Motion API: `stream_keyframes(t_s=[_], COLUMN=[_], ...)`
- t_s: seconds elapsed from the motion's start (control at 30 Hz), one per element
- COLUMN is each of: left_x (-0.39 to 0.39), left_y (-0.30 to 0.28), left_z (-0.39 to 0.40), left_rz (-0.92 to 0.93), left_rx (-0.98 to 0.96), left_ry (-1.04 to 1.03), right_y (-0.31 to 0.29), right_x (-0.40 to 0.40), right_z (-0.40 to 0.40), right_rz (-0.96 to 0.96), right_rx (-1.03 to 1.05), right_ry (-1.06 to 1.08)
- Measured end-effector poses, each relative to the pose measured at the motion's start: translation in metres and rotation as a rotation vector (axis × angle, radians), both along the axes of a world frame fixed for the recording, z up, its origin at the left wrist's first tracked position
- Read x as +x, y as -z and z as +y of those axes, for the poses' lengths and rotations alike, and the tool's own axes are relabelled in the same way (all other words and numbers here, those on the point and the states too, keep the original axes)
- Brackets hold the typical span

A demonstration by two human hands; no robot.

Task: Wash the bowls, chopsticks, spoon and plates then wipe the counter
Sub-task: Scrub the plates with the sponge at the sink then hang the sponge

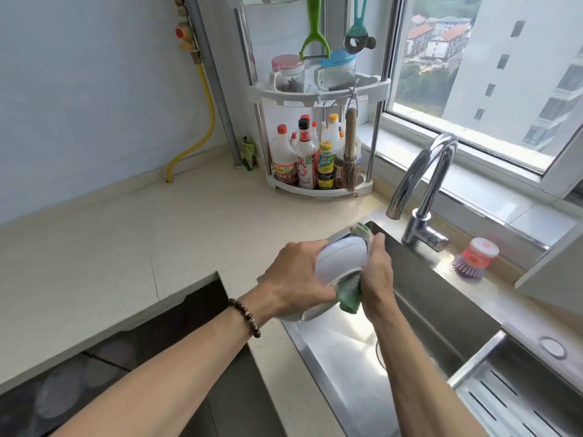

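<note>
Over the left edge of the steel sink (441, 310), my left hand (293, 279) grips a white bowl (339, 263) turned on its side, its base facing me. My right hand (377, 275) holds a green cloth (350, 298) pressed against the bowl's rim side; a bit of the cloth pokes out above the bowl. Below my left hand part of another white dish (293, 316) shows at the sink's edge, mostly hidden. No chopsticks, spoon or plates are visible.
A chrome faucet (422, 184) arches over the sink's back. A pink and purple dish brush (474, 257) sits on the ledge to the right. A corner rack (318, 152) with sauce bottles stands behind. Beige counter (126, 247) lies left, a dark cooktop (94, 357) near me, a drain tray (520, 395) bottom right.
</note>
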State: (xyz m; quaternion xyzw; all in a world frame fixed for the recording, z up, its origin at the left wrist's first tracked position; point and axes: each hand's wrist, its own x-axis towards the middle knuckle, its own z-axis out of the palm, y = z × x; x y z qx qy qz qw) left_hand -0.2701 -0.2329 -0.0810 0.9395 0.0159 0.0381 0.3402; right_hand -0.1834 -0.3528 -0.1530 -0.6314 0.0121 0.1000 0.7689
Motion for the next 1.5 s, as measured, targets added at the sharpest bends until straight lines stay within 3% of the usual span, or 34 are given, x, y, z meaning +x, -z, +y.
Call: stream_keyframes(t_s=[0.03, 0.17, 0.2, 0.33, 0.43, 0.5, 0.57, 0.67, 0.73, 0.87, 1.0, 1.07, 1.2, 1.27, 1.4, 1.5], left_x=[0.0, 0.007, 0.007, 0.005, 0.006, 0.007, 0.005, -0.002, -0.006, -0.005, 0.014, 0.019, 0.017, 0.016, 0.01, 0.01], left_y=[0.003, 0.005, 0.002, -0.007, -0.007, -0.008, -0.008, -0.006, -0.003, -0.004, -0.021, -0.02, -0.003, 0.0, -0.001, 0.002], left_z=[0.001, 0.0, -0.003, 0.001, 0.005, 0.0, 0.001, 0.011, 0.018, 0.039, 0.033, 0.018, 0.013, 0.009, 0.001, 0.003], left_rz=[-0.007, -0.006, 0.003, -0.052, -0.06, -0.026, -0.022, -0.074, -0.084, 0.12, 0.293, 0.281, 0.21, 0.166, 0.066, 0.037], left_rx=[-0.039, -0.079, -0.081, -0.162, -0.23, -0.129, -0.103, -0.322, -0.463, -0.581, -0.27, -0.181, -0.115, -0.174, -0.228, -0.293], left_ry=[-0.029, -0.111, -0.091, -0.021, -0.063, -0.044, 0.003, 0.014, 0.0, 0.029, 0.1, 0.145, 0.05, -0.013, -0.02, -0.106], right_y=[-0.002, -0.012, -0.011, -0.015, -0.024, -0.025, -0.021, -0.008, -0.005, -0.023, -0.04, -0.046, -0.043, -0.027, -0.011, -0.02], right_x=[0.001, -0.014, -0.017, 0.005, -0.002, -0.013, -0.013, 0.004, 0.007, 0.012, 0.01, 0.006, -0.012, -0.019, 0.006, -0.015], right_z=[0.0, 0.017, 0.015, -0.004, 0.004, 0.011, 0.009, -0.007, -0.012, -0.021, -0.012, -0.004, 0.003, 0.004, -0.005, 0.004], right_rz=[-0.019, -0.43, -0.437, -0.074, -0.198, -0.325, -0.225, 0.186, 0.29, 0.021, -0.391, -0.515, -0.573, -0.621, -0.28, -0.488], right_rx=[-0.028, -0.237, -0.253, -0.076, -0.2, -0.225, -0.116, 0.076, 0.05, -0.275, -0.645, -0.723, -0.568, -0.494, -0.277, -0.378], right_ry=[0.008, 0.002, 0.002, 0.087, 0.124, 0.1, 0.085, 0.077, 0.117, 0.11, -0.19, -0.215, -0.078, -0.045, 0.022, -0.004])
